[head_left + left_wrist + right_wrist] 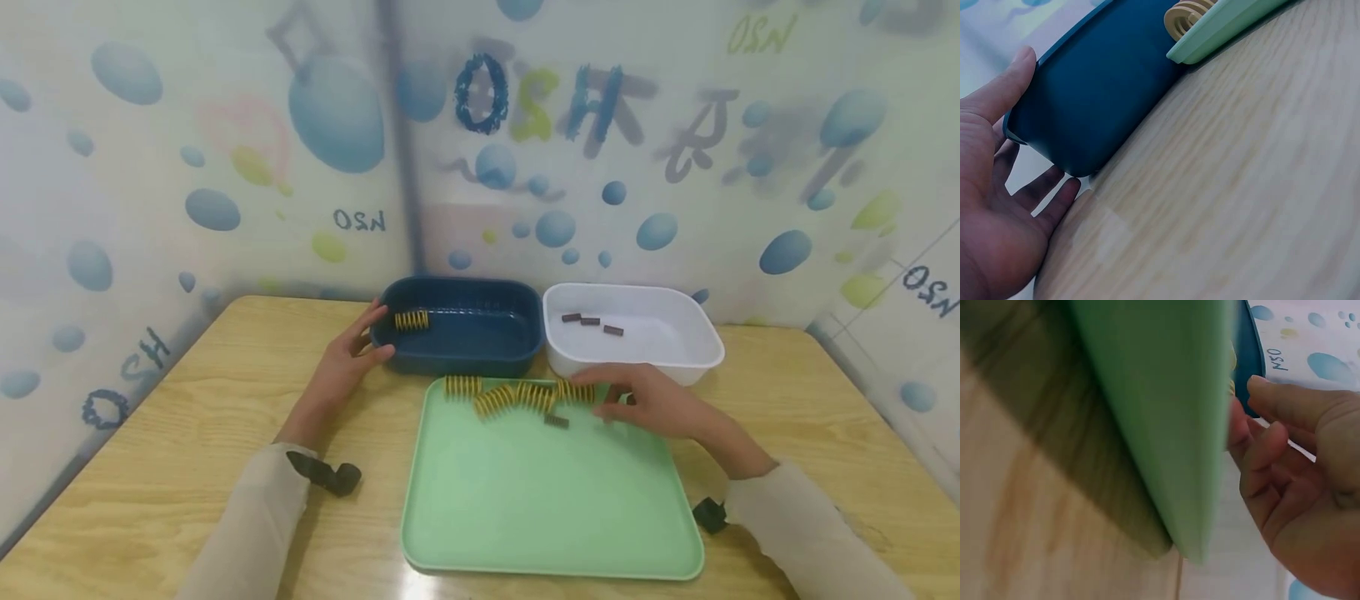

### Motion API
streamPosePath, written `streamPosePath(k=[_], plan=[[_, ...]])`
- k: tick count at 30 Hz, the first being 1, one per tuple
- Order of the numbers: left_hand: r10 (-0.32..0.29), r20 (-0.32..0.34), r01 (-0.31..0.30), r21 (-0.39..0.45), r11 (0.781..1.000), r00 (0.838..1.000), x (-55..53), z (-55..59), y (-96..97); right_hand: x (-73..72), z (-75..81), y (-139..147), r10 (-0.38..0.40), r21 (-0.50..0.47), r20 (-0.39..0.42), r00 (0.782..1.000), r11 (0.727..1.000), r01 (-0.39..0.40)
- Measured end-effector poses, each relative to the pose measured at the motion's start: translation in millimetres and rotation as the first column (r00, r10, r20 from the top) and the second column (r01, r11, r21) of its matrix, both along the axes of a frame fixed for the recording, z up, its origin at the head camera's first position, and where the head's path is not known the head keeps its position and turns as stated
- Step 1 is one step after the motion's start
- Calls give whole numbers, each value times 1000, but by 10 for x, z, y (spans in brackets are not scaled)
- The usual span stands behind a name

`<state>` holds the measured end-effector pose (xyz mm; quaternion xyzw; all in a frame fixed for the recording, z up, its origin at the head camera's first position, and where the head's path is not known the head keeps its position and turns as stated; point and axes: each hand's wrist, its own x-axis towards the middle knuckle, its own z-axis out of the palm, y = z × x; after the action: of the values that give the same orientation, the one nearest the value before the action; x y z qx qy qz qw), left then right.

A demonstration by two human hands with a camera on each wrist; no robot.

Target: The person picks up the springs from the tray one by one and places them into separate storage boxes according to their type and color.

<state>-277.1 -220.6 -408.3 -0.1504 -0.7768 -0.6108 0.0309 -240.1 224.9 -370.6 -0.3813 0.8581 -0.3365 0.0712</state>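
Observation:
My left hand [347, 354] rests at the left end of a dark blue bin [465, 365], with thumb and fingers spread about its corner. One yellow spring [412, 321] lies inside that bin. Along the far edge of a green tray [551, 500] lie several yellow springs [495, 401], with a small dark spring [557, 422] just in front of them. Over the tray's far right corner, my right hand [648, 400] reaches to the rightmost yellow spring [575, 391]. Its forefinger is by that spring and a gap shows between finger and thumb.
A white bin [637, 354] stands against the blue bin's right side, holding three small dark springs [590, 322]. Both bins sit behind the tray on a wooden table [360, 533]. Behind the table rises a patterned wall [555, 167].

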Motion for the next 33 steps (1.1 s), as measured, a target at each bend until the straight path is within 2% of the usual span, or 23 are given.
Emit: streamPosePath(k=[8, 19, 24, 33], plan=[[0, -16, 0, 9, 1000, 1000, 12, 9, -5, -10, -5, 1, 26, -31, -36, 999, 999, -27], [3, -23, -3, 2, 1000, 1000, -8, -20, -19, -12, -44, 25, 14, -37, -30, 999, 999, -15], [3, -18, -3, 11, 1000, 1000, -5, -16, -14, -22, -59, 37, 4, -33, -10, 1000, 999, -4], [0, 7, 0, 34, 999, 1000, 1, -18, -1, 6, -71, 30, -72, -6, 70, 995, 997, 72]])
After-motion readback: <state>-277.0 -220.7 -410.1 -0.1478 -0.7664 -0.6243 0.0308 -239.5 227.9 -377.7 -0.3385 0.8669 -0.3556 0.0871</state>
